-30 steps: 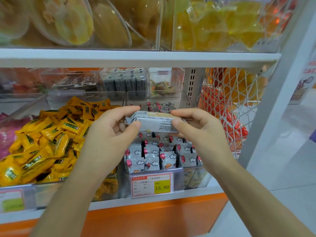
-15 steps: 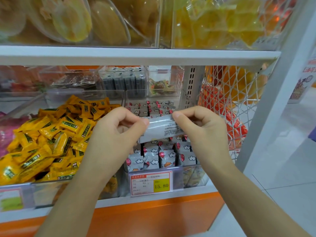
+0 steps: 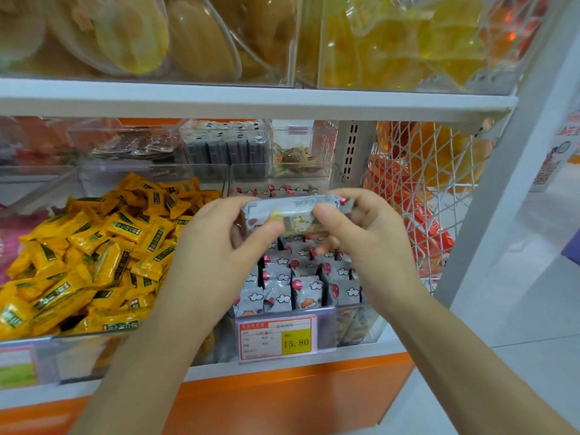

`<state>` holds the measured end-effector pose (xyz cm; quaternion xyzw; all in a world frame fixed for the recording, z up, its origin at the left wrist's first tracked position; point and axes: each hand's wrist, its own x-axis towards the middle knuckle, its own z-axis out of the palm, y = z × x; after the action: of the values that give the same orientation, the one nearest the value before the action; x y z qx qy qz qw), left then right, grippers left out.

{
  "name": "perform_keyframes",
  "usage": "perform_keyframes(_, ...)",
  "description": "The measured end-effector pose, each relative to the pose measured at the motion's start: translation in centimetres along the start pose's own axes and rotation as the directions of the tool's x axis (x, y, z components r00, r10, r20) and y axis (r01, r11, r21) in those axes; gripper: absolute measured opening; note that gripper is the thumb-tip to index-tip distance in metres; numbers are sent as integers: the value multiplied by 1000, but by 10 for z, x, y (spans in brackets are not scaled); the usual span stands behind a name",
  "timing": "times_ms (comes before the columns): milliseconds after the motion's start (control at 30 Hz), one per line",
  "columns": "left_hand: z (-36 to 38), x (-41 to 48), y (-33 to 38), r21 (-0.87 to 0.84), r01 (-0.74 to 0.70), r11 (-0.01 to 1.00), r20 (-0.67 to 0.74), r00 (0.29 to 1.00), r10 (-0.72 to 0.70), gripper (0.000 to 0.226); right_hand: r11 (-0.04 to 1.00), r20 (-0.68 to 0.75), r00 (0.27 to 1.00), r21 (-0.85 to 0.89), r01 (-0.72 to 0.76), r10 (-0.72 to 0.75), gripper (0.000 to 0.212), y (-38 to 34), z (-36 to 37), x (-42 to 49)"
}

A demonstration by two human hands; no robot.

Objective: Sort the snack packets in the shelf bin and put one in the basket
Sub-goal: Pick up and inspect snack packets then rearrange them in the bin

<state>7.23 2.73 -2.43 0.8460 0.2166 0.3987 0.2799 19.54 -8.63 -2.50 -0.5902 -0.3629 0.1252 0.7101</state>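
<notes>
left hand (image 3: 216, 246): mine, raised in front of the shelf (image 3: 251, 100), thumb pressed on the front of the packet (image 3: 295, 211), fingers curled behind its left end.
right hand (image 3: 367, 243): same pinch on the right end, thumb in front, fingers wrapped over the top.
packet: grey, lying level between both hands, above the bin (image 3: 354, 324), clear of the stock.
bin: grey packets (image 3: 306, 291) standing in rows, price tag (image 3: 276, 339) on front.
left of bin: yellow packets (image 3: 94, 255), heaped.
</notes>
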Motion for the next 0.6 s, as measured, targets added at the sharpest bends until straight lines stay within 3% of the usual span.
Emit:
perform_keyframes(100, 3, 10, -5, 241, -80, 967, 48, 996, 70, 69, 999, -1, 999, 32, -32, 32, 15, 0, -3, 13)
perform_keyframes(200, 6, 18, -20, 448, -72, 891, 134, 991, 13, 70, 995, -90, 996, -97, -23, 14, 18, 1, -3, 42)
perform_keyframes(300, 11, 20, -30, 448, -45, 893, 175, 984, -38, 68, 953, -166, 985, -304, -8, -45, 26, 6, 8, 82)
perform_keyframes(400, 13, 20, -33, 430, -44, 902, 157, 987, -26, 55, 867, -65, 990, -491, 79, -127, 21, 18, 30, 117)
perform_keyframes(500, 14, 20, -35, 416, -39, 908, 136, 991, -19, 45, 706, 76, 980, -684, 185, -184, 21, 30, 47, 139)
perform_keyframes(600, 15, 20, -34, 385, -27, 922, 122, 992, -21, 41, 567, 216, 964, -780, 266, -155, 23, 39, 55, 152)
